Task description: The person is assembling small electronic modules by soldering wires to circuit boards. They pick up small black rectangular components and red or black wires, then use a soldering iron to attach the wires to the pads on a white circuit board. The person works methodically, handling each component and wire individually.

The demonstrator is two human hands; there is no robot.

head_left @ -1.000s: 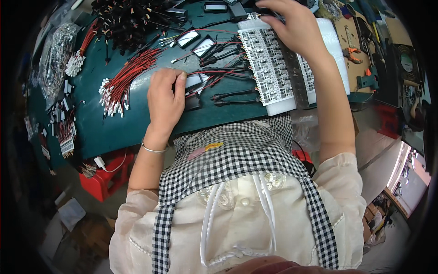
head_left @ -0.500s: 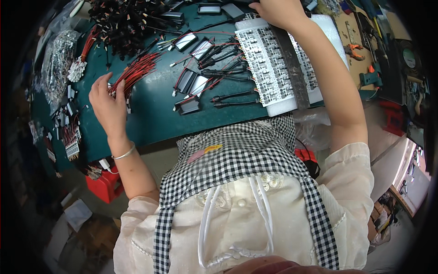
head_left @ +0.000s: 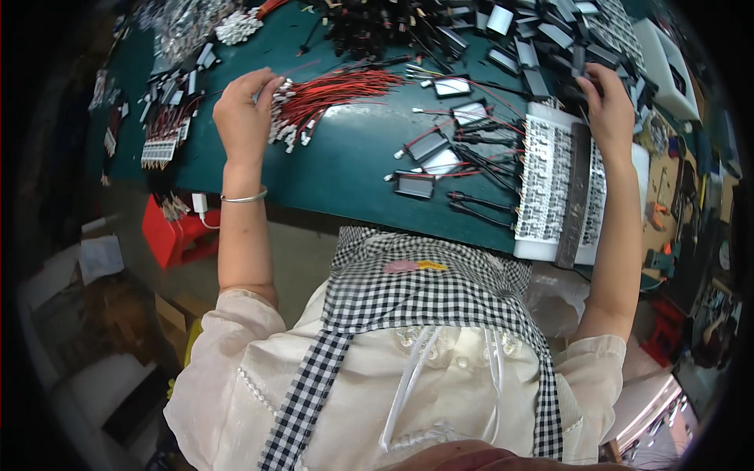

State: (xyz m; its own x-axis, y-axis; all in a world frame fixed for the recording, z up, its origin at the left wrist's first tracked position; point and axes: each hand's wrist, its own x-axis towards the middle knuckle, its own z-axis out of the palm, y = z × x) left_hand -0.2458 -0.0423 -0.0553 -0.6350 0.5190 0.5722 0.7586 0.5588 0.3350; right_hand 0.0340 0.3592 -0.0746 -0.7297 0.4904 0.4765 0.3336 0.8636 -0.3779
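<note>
The left hand point(head_left: 243, 118) pinches 1 red wire point(head_left: 301, 67) beside the wire bundle point(head_left: 345, 93) on the table point(head_left: 330, 184), white connectors point(head_left: 284, 127) toward that hand, probably for easy picking. The right hand point(head_left: 609, 114) is at a dark casing point(head_left: 579, 58); whether its grip holds it, I cannot tell.

Green tabletop point(head_left: 349, 161), red wires point(head_left: 342, 93), dark cases point(head_left: 414, 184); heaped black cables point(head_left: 365, 30), white foam block point(head_left: 537, 250)

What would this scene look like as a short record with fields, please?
Left hand: pinching what looks like a red wire
Right hand: fingertips at a black case, grip unclear
Wire bundle: beside left hand, white plugs nearest it
Boards: on white foam, dark bar on top
Table: green
</note>
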